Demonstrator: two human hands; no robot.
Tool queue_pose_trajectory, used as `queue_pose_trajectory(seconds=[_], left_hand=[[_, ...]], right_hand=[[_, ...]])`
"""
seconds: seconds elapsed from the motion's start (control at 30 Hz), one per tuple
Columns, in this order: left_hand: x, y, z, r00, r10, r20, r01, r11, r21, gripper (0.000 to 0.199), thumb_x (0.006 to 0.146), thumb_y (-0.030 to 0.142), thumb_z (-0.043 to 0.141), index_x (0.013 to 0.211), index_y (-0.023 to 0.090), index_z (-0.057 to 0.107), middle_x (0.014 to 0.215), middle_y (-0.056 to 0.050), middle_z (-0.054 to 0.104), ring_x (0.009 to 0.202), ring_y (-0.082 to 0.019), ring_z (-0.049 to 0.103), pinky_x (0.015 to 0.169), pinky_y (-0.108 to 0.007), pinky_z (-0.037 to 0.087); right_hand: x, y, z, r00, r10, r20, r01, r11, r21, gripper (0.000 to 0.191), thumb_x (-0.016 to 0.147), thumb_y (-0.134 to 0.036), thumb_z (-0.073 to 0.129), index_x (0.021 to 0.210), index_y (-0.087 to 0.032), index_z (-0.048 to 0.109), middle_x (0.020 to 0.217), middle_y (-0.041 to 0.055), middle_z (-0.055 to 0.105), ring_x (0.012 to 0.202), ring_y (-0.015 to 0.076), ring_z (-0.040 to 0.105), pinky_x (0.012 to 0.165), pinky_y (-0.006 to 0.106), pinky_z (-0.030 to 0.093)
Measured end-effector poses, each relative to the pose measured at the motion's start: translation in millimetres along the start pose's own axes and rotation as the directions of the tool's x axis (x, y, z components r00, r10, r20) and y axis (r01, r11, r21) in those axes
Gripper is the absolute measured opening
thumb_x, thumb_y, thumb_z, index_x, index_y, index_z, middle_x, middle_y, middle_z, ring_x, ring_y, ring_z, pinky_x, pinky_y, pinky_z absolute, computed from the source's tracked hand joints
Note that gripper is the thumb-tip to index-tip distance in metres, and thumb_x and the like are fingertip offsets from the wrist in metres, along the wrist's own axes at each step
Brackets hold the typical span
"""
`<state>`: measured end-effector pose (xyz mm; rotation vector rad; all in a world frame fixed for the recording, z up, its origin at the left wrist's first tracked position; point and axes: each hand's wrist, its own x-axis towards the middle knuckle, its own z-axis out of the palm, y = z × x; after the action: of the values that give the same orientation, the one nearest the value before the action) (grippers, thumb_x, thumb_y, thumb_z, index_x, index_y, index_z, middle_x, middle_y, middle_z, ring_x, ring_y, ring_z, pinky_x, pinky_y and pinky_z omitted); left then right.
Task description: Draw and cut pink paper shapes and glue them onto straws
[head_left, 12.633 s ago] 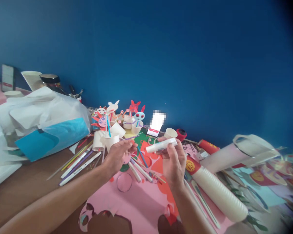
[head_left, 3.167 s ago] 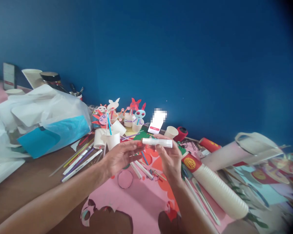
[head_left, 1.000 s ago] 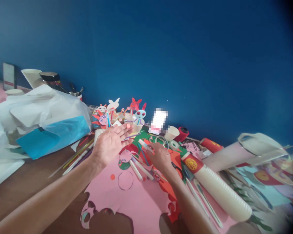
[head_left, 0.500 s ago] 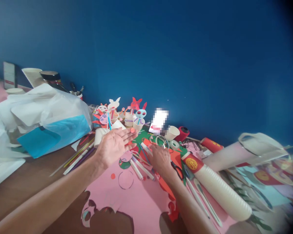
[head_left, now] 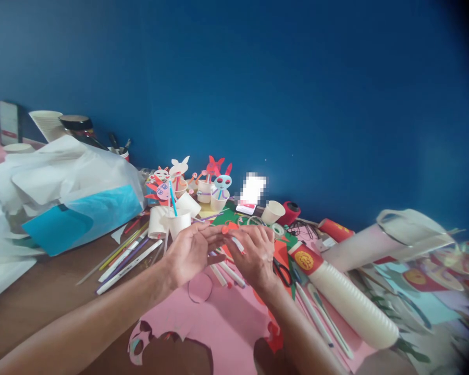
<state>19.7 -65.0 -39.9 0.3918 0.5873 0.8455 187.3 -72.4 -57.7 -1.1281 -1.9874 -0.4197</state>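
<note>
My left hand (head_left: 191, 249) is turned palm up, its fingers stretched to the right. A small red-orange paper circle (head_left: 224, 229) rests at its fingertips. Over these fingertips comes my right hand (head_left: 254, 252), palm down with bent fingers beside the circle. A short white stick-like piece (head_left: 238, 244) shows by the right fingers; whether they grip it is hidden. Below both hands lies a cut pink paper sheet (head_left: 219, 323) with a drawn circle. White markers (head_left: 229, 273) lie on its upper part.
Paper cups with rabbit-like paper figures (head_left: 222, 182) stand behind. A white cup (head_left: 179, 221) holds straws at the left hand. Scissors (head_left: 283, 272) and a long stack of paper cups (head_left: 347, 299) lie on the right. A plastic bag (head_left: 74, 172) fills the left, before a blue wall.
My left hand has lowered and turned slightly, with the paper circle still at its fingertips. My right hand has moved from the tape rings and pens to the left fingertips.
</note>
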Motion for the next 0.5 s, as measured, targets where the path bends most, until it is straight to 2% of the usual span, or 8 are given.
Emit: queue_pose_trajectory(seconds=[0.17, 0.5], left_hand=[[1.7, -6.8, -2.1, 1.0, 0.012, 0.027, -0.013, 1.0, 0.007, 0.034, 0.081, 0.031, 0.044, 0.101, 0.012, 0.063, 0.102, -0.011, 0.065, 0.094, -0.021, 0.055, 0.077, -0.035, 0.045], [0.3, -8.8, 1.7, 1.0, 0.015, 0.01, -0.015, 1.0, 0.003, 0.031, 0.08, 0.03, 0.043, 0.095, 0.013, 0.064, 0.102, -0.012, 0.064, 0.101, -0.024, 0.052, 0.079, -0.037, 0.044]], right_hand=[[0.4, 1.1, 4.3, 0.998, 0.055, 0.033, -0.055, 0.998, -0.026, 0.01, 0.082, -0.032, 0.061, 0.082, -0.023, 0.064, 0.076, 0.0015, 0.064, 0.076, 0.0176, 0.054, 0.074, 0.034, 0.031], [-0.2, -0.3, 5.5, 0.997, 0.045, 0.056, -0.041, 0.997, -0.059, 0.009, 0.083, -0.025, 0.057, 0.079, -0.021, 0.063, 0.073, 0.0015, 0.063, 0.074, 0.0177, 0.054, 0.073, 0.034, 0.031]])
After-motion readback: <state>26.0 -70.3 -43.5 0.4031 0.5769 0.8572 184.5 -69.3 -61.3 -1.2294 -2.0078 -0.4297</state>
